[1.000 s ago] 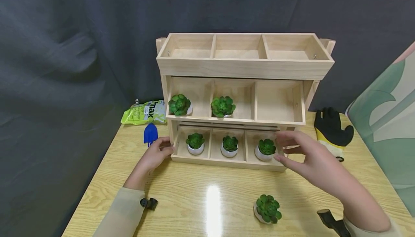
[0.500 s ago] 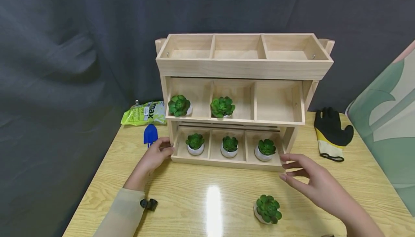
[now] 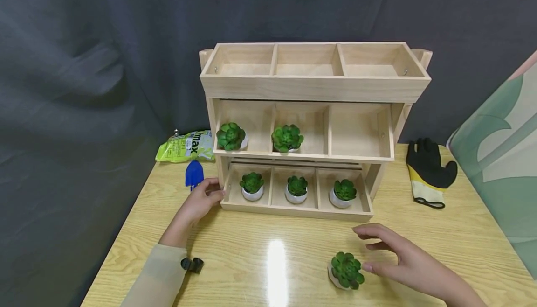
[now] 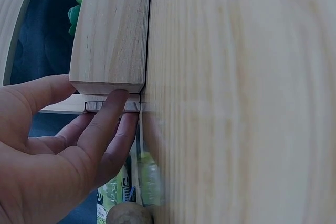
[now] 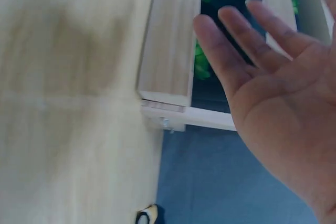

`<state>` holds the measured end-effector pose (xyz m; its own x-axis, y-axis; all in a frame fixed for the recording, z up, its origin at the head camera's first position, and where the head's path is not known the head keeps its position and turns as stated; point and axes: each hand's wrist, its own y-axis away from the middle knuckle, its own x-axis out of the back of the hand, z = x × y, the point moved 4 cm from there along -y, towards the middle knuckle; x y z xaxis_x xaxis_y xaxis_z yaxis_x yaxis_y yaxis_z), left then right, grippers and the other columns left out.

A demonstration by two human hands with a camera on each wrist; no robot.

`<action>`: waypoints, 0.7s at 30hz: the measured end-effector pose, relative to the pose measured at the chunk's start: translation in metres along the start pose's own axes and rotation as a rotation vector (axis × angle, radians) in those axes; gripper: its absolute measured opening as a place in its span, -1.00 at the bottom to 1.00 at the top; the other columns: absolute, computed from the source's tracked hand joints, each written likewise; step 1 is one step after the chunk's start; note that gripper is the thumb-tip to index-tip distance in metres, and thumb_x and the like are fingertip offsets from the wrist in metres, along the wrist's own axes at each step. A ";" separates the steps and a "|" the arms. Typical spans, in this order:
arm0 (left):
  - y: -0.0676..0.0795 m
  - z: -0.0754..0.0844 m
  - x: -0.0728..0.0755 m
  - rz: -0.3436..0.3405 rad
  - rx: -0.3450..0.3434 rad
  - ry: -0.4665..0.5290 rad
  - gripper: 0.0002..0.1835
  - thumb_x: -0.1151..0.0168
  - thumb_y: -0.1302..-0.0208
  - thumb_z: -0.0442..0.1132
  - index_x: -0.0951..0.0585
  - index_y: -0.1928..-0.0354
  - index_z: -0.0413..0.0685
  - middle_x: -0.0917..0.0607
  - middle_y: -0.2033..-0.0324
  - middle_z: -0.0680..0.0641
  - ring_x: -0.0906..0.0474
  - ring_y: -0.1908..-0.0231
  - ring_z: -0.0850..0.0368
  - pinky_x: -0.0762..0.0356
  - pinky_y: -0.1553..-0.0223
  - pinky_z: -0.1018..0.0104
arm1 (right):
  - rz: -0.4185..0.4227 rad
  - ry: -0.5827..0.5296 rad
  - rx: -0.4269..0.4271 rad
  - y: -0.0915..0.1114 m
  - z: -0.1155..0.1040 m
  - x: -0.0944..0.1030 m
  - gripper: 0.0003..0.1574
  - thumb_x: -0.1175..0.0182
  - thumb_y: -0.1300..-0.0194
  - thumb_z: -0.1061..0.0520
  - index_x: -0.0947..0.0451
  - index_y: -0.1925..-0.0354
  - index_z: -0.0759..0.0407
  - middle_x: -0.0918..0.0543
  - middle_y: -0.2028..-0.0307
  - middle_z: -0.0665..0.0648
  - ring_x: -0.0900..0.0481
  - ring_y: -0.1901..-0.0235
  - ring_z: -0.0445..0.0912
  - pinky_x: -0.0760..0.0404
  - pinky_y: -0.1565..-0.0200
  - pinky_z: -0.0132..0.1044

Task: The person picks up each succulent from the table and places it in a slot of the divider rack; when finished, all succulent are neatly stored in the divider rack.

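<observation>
A light wooden tiered planter shelf stands on the table. My left hand holds the left end of its lowest tray; in the left wrist view the thumb lies at the rim and the fingers touch the tray's end. My right hand hovers with parted fingers just right of a potted succulent on the table, holding nothing. In the lowest tray sit potted succulents, one per compartment: left, middle and right. Two more succulents stand in the middle tray, left and centre.
Left of the shelf lie a green bag and a blue trowel. A black and yellow work glove lies on the right. Dark cloth hangs behind the shelf.
My right hand has moved from the right end of the lowest tray down toward the succulent on the table. My left hand has stayed at the shelf.
</observation>
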<state>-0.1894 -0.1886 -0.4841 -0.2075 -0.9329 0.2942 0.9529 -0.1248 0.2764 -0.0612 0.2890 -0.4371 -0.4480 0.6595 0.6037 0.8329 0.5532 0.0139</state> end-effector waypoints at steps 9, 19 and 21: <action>0.000 0.000 0.000 0.008 0.000 -0.004 -0.41 -0.14 -0.62 -0.28 -0.27 -0.56 -0.30 -0.42 -0.44 -0.41 -0.45 -0.45 -0.35 -0.59 -0.42 -0.15 | -0.162 -0.161 0.012 0.006 0.020 -0.014 0.01 -0.47 -0.38 0.08 -0.21 -0.62 0.09 -0.38 -0.54 -0.15 -0.36 -0.42 -0.53 -0.64 -0.25 -0.45; 0.000 -0.001 0.000 0.008 -0.010 -0.003 -0.40 -0.15 -0.62 -0.27 -0.26 -0.56 -0.32 -0.42 -0.43 -0.43 -0.47 -0.43 -0.36 -0.62 -0.38 -0.15 | -0.189 -0.196 0.033 0.006 0.026 -0.026 0.10 -0.51 -0.34 0.06 -0.15 -0.64 0.13 -0.39 -0.55 -0.03 -0.36 -0.43 -0.51 -0.55 -0.30 -0.52; 0.000 -0.001 0.000 0.008 -0.011 -0.002 -0.40 -0.15 -0.61 -0.28 -0.27 -0.56 -0.32 -0.43 -0.43 -0.43 -0.47 -0.43 -0.36 -0.62 -0.39 -0.16 | -0.199 -0.199 0.019 0.005 0.028 -0.028 0.11 -0.51 -0.34 0.05 -0.15 -0.64 0.11 -0.39 -0.55 0.05 -0.37 -0.42 -0.51 -0.54 -0.30 -0.53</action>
<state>-0.1892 -0.1889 -0.4851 -0.2006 -0.9333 0.2978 0.9569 -0.1215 0.2637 -0.0539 0.2875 -0.4760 -0.6583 0.6230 0.4225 0.7171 0.6897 0.1003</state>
